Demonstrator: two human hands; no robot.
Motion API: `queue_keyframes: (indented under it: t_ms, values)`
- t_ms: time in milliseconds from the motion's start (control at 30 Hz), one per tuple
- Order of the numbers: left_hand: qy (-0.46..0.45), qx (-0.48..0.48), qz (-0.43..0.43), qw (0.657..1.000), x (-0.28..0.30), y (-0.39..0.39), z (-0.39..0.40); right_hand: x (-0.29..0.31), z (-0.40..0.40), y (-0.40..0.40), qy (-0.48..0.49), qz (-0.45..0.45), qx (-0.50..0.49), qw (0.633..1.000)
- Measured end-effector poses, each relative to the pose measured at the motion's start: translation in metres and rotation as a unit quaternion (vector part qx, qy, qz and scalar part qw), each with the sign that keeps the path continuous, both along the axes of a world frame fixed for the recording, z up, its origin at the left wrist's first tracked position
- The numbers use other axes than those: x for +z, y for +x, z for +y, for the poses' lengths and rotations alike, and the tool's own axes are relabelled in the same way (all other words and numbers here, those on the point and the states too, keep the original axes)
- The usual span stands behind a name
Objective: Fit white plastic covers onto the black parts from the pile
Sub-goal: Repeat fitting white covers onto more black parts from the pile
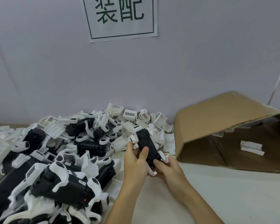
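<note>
Assembly counter, mid-job: left of the grip, a heaped pile of black plastic bodies w/ white arms (58, 180) waits. The left hand (136, 160) curls round a black oblong plastic part (146, 147), thumb on its top face; the right hand (166, 167) pinches its near end, white clips poking out below. Loose white ribbed plastic covers (129, 115) lie behind the grip; an open brown cardboard box (217, 120) sits right. Best bet, prob.: steady the part, line a cover up square, press evenly.
</note>
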State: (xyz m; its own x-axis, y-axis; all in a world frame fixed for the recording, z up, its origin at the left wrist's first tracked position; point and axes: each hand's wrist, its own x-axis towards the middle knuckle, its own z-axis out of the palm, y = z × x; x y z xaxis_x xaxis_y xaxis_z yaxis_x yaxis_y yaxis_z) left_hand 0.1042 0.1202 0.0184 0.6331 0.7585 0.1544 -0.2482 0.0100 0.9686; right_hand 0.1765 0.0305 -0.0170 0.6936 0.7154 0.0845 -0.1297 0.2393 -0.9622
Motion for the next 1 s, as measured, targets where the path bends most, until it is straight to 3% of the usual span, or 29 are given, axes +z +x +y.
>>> queue_keyframes:
  t_ms: [333, 567, 767, 900, 1000]
  values:
    - [0.016, -0.012, 0.008, 1.0, 0.002, 0.0, -0.001, -0.002, 0.0, 0.001, -0.027, -0.028, -0.011, 0.999]
    - [0.048, -0.011, 0.02, 0.999, 0.002, -0.002, 0.002, 0.0, 0.0, 0.0, 0.017, -0.029, -0.056, 0.998]
    - [-0.029, -0.02, 0.043, 0.998, 0.005, -0.002, 0.007, -0.006, 0.006, -0.005, -0.016, -0.245, -0.209, 0.946]
    - [-0.047, -0.025, 0.036, 0.998, 0.011, -0.004, 0.004, -0.008, 0.005, -0.004, -0.027, -0.433, -0.237, 0.869]
    - [-0.093, 0.024, 0.025, 0.995, 0.009, -0.004, 0.009, -0.009, 0.006, -0.006, -0.008, -0.48, -0.221, 0.849]
